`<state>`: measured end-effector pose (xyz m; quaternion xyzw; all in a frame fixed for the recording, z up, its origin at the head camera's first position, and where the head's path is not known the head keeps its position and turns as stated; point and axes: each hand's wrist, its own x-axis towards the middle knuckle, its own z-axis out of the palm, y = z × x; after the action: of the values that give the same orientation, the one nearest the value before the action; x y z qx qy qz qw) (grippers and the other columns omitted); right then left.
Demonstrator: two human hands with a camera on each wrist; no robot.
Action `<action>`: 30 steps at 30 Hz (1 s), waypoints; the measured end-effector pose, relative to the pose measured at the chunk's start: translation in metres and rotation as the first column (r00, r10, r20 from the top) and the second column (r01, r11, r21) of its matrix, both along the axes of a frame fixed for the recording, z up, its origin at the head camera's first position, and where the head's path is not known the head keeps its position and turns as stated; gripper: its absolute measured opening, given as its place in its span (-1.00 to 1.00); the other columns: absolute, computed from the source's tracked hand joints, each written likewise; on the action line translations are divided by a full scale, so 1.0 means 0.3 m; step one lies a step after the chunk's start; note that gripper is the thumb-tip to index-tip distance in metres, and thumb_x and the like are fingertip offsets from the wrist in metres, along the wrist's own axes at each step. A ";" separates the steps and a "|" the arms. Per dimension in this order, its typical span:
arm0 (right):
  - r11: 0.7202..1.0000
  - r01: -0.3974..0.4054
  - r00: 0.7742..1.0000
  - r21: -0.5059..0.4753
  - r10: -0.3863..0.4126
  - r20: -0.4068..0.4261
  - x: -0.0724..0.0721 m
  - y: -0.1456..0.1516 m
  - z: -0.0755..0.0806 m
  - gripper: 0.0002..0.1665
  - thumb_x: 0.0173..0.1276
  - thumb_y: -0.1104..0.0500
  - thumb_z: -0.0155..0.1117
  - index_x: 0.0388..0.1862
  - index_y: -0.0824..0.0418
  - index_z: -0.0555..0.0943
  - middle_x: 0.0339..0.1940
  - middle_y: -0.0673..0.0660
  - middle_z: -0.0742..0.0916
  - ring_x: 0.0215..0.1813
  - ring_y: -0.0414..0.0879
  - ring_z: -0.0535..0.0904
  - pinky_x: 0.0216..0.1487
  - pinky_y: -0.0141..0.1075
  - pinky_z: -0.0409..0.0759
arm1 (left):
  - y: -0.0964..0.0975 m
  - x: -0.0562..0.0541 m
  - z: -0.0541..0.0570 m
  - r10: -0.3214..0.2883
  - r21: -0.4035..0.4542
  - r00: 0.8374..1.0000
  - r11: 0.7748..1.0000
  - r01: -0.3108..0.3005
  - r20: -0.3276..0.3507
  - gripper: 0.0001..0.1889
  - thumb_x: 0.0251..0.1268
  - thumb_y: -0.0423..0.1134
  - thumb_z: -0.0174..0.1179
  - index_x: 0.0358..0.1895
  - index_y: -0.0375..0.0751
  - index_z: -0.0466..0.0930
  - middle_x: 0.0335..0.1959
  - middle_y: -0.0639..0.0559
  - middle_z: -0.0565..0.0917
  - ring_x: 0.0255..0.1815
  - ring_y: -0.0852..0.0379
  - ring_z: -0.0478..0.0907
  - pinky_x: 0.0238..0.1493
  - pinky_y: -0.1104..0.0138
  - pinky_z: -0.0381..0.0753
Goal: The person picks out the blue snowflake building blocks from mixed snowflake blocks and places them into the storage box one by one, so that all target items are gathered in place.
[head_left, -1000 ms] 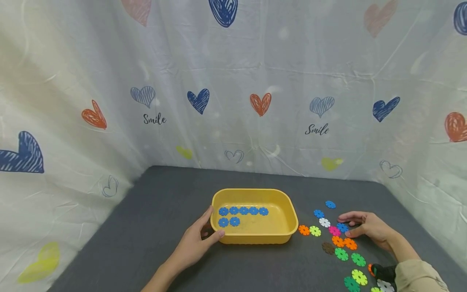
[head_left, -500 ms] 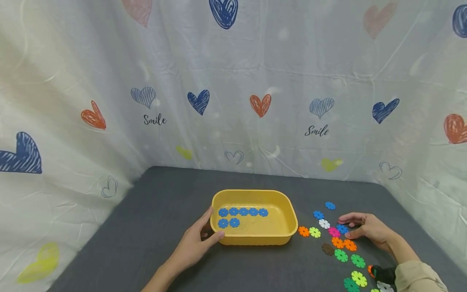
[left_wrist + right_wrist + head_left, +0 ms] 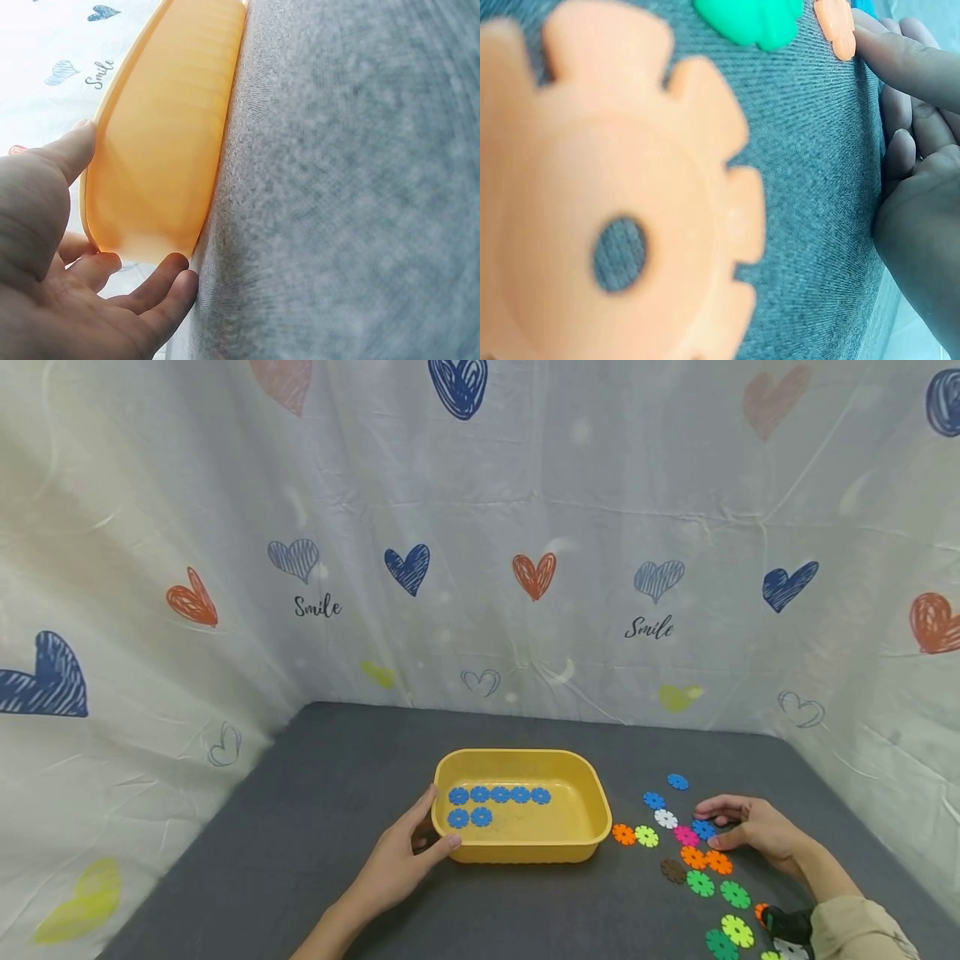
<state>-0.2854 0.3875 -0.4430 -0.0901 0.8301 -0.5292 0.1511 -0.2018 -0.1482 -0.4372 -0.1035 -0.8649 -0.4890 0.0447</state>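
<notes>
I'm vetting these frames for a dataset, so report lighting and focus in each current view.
Head view: fairly even light, with the blue discs in the yellow tray easy to tell apart; left wrist view: the curtain overexposed almost to white; right wrist view: the big orange disc blurred close to the lens, and a bluish cast over the table and right hand.

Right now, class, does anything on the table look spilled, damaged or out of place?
Nothing stands out as damaged or spilled. The yellow tray sits upright, and its blue discs lie in neat rows, the nearer one shorter. The loose discs beside it, in mixed colours, lie scattered, but those in full view look whole.
</notes>
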 end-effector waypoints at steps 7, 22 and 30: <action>1.000 -0.009 1.000 -0.015 0.009 0.007 0.002 -0.003 0.002 -0.33 0.13 0.32 0.51 0.21 0.48 0.50 0.08 0.14 0.67 -0.02 -0.06 0.46 -0.09 -0.20 0.63 | 0.002 0.002 0.007 0.008 -0.001 1.000 1.000 -0.008 0.005 -0.09 0.26 0.06 0.34 0.57 -0.13 0.06 0.50 -0.04 0.21 0.30 -0.01 0.40 0.10 0.04 0.54; 0.997 -0.018 0.999 0.078 0.021 -0.034 0.013 -0.010 0.016 -0.40 0.19 0.34 0.45 0.20 0.48 0.53 0.06 0.22 0.63 -0.08 0.03 0.42 -0.15 -0.28 0.57 | 0.003 0.001 0.004 0.005 -0.003 1.000 1.000 -0.005 0.006 -0.09 0.27 0.07 0.33 0.57 -0.12 0.05 0.50 -0.04 0.21 0.28 -0.01 0.42 0.09 0.03 0.54; 0.985 -0.012 0.997 0.169 0.026 -0.078 0.025 -0.015 0.023 -0.43 0.16 0.27 0.51 0.15 0.45 0.59 -0.05 0.23 0.65 -0.14 0.05 0.45 -0.21 -0.27 0.58 | 0.001 -0.002 -0.003 -0.002 -0.005 1.000 1.000 0.002 0.003 -0.10 0.28 0.07 0.32 0.57 -0.12 0.05 0.50 -0.05 0.22 0.25 0.00 0.45 0.09 0.04 0.55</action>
<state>-0.2780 0.3831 -0.4361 -0.1059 0.8764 -0.4515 0.1298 -0.2024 -0.1479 -0.4382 -0.1039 -0.8660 -0.4872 0.0424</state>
